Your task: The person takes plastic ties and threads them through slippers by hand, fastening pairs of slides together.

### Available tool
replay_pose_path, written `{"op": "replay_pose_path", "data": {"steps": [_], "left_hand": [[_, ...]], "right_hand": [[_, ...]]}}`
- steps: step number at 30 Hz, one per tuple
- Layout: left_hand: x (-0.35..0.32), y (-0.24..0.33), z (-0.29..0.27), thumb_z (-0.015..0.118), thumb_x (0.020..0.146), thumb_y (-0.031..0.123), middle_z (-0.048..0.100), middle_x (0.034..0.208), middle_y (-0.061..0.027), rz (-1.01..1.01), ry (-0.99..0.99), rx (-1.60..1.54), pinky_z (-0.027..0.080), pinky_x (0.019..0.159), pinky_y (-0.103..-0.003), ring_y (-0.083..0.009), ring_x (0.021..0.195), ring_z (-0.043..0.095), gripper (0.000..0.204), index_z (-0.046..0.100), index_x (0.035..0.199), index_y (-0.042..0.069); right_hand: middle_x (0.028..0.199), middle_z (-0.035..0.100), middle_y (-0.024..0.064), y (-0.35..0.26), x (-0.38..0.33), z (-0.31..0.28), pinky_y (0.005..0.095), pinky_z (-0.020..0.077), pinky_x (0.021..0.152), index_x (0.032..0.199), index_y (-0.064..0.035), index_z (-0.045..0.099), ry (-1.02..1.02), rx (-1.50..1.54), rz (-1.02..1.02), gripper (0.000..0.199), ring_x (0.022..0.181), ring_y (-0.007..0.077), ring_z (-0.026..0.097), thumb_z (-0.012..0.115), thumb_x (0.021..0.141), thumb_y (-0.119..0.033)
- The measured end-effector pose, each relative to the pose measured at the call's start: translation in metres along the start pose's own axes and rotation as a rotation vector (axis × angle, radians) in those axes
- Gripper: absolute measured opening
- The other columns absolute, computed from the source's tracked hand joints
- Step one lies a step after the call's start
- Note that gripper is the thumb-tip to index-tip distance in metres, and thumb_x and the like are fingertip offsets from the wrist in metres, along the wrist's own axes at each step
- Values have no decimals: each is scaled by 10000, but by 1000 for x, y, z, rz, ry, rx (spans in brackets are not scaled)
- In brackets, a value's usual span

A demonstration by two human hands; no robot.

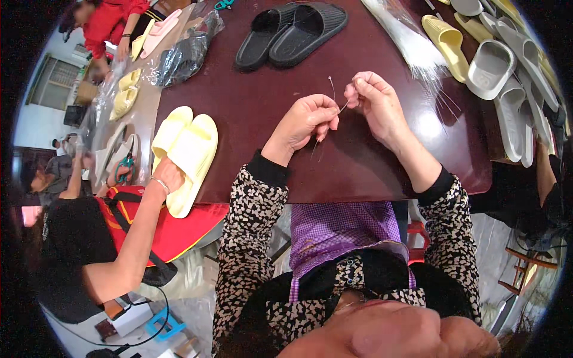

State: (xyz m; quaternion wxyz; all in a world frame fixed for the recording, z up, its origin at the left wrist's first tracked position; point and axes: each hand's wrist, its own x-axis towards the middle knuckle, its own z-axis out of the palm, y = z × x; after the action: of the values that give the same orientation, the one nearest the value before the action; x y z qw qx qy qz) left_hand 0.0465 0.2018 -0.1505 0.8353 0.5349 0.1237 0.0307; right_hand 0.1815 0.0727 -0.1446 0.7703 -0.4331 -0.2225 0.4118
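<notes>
My left hand (307, 122) and my right hand (376, 104) are raised over the dark red table (250, 161), close together. Between their pinched fingertips runs a thin, pale strand (342, 108), like a tag string. One end with a small knob rises above the left fingers, and a finer piece hangs below them. Beyond my hands lies a pair of dark grey slide slippers (307, 36). A bundle of thin white strands (412, 45) fans out at the far right.
At the left, a co-worker's hand (169, 176) reaches into pale yellow slippers (200, 143). Grey slippers (492, 68) and yellow ones (446, 45) pile up on the right. Plastic-wrapped dark slippers (185, 59) lie far left. Another person in red (113, 24) is beyond.
</notes>
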Motion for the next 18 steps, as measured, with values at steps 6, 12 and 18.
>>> {"op": "replay_pose_path", "data": {"steps": [6,12,18], "left_hand": [[0,1,1,554,867,90,590,672,-58,-24,-7,27,409,393,-180,-48,445,476,70,542,873,22],[-2,4,6,558,865,93,590,673,-61,-47,18,36,418,390,-188,-52,449,483,74,546,868,20],[-2,1,5,560,862,94,592,674,-62,-25,-6,39,418,384,-191,-58,446,483,74,550,869,21]], "right_hand": [[822,602,35,5,2,1,225,439,646,925,-64,560,-51,-36,-4,82,685,93,534,516,895,-126],[815,597,21,8,-3,2,212,432,635,919,-42,578,-85,-132,10,93,676,80,523,533,887,-117],[833,598,11,11,-8,4,206,434,637,966,-27,588,-129,-210,11,128,679,69,519,551,877,-111]]}}
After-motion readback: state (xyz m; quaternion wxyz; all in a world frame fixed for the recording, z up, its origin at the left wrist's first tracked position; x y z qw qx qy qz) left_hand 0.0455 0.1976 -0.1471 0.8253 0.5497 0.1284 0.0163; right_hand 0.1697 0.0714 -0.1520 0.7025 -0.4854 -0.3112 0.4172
